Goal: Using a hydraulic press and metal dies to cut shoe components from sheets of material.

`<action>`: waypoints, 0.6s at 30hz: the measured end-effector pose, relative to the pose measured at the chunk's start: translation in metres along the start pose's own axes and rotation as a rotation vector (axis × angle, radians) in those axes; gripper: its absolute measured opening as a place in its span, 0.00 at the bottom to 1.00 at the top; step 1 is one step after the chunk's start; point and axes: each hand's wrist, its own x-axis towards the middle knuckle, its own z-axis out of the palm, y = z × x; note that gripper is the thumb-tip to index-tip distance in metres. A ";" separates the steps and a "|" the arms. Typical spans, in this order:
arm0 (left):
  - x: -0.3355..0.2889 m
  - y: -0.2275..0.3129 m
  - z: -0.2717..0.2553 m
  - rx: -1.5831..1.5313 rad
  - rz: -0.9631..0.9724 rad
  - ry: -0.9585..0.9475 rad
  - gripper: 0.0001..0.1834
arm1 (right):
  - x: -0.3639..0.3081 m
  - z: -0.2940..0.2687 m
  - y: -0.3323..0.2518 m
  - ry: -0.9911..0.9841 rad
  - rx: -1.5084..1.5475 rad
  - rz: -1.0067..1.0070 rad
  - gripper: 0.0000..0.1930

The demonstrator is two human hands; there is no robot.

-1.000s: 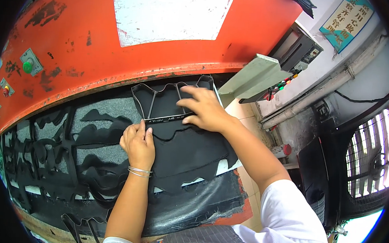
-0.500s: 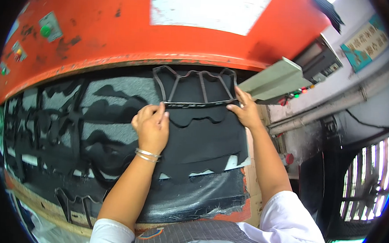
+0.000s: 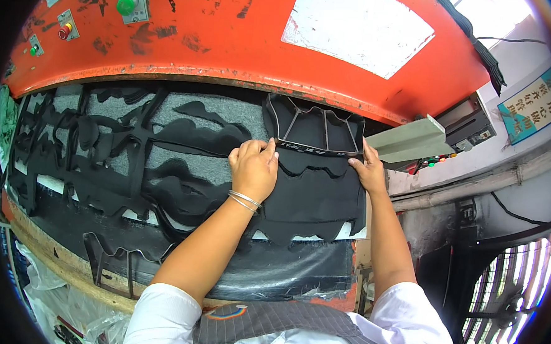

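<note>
Along the far side runs an orange machine beam [image 3: 231, 64], its lower edge bowing over a desk [image 3: 269, 284] covered in dark material; on the right are a whitish wall and a barred window [image 3: 509, 296]. The metal frame [image 3: 326, 132], scalloped along its far side and crossed by struts, lies on the black sheet [image 3: 305, 201] at the far right, close under the beam.

Both bare forearms reach forward from the near edge. The left hand [image 3: 255, 171] bends inward, index finger stretched to the frame's near left corner; whether its grip pinches there I cannot tell. The right hand [image 3: 370, 171] has its grip clamped on the near right corner, thumb in front, fingers along the side.

Room is tight beyond the frame and to its right, where a pale green plate [image 3: 408, 140] juts in. Nearer the person, plain sheet runs to an uneven edge. Leftward lie cut-out strips [image 3: 139, 158] over grey; a second frame [image 3: 121, 257] sits at the desk's near left edge.
</note>
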 end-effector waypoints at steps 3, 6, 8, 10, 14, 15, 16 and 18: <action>0.002 0.000 0.002 -0.023 -0.003 -0.002 0.16 | 0.000 -0.003 -0.001 -0.009 -0.051 0.011 0.40; 0.006 0.004 -0.001 -0.051 -0.036 -0.004 0.17 | 0.004 -0.008 -0.008 -0.020 -0.040 0.057 0.41; 0.015 0.000 -0.009 -0.078 -0.061 -0.037 0.23 | 0.004 -0.014 -0.018 -0.020 -0.018 0.072 0.42; 0.024 -0.017 -0.035 -0.366 -0.239 0.014 0.29 | -0.002 -0.004 -0.055 0.091 -0.156 0.142 0.42; 0.078 -0.056 -0.166 -0.480 -0.177 0.298 0.29 | 0.002 -0.016 -0.137 0.242 -0.168 -0.122 0.33; 0.091 -0.084 -0.195 -0.558 -0.098 0.486 0.29 | 0.007 -0.010 -0.164 0.237 -0.156 -0.222 0.28; 0.101 -0.110 -0.224 -0.650 -0.169 0.555 0.30 | 0.009 -0.001 -0.191 0.203 -0.157 -0.224 0.26; 0.118 -0.190 -0.271 -0.368 -0.225 0.667 0.32 | 0.014 0.027 -0.242 0.060 -0.154 -0.402 0.26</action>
